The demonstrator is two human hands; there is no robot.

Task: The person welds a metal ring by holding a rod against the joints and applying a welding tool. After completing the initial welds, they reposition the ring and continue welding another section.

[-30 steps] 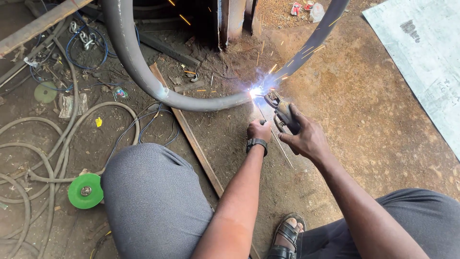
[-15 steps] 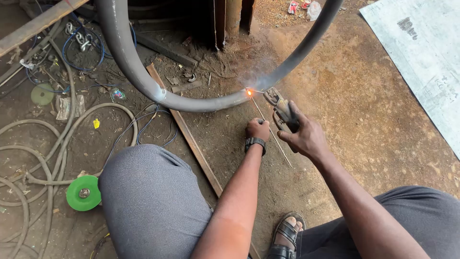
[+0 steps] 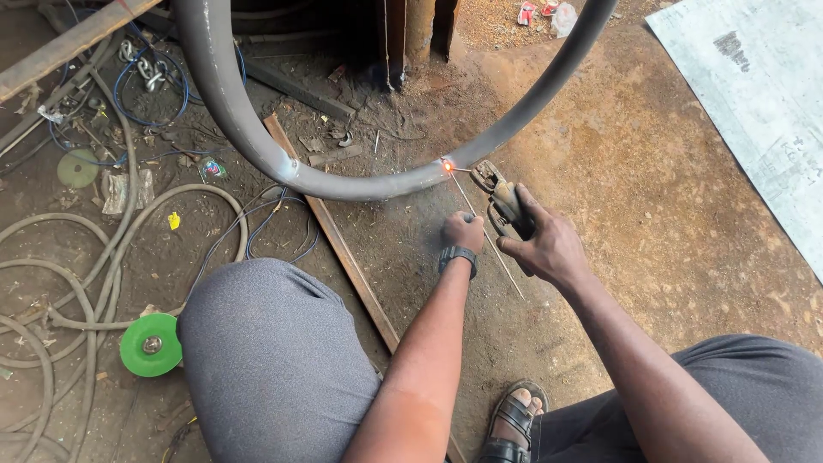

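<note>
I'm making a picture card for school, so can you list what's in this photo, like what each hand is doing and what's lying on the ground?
Place: dirt floor of a workshop
Right hand: grips a welding rod holder
Left hand: closed in a fist beside the thin rod; a dark watch on the wrist
Bent pipe: grey, curved, with a small orange glow on it
On the ground, left: hoses, blue wires, a green disc
Top right: a grey sheet
Foot: in a sandal

Pipe (image 3: 343, 182): grey metal, smooth, dull sheen. Floor (image 3: 651, 214): rough, dusty. Disc (image 3: 151, 344): glossy green plastic. Trousers (image 3: 274, 351): matt grey cloth.
</note>
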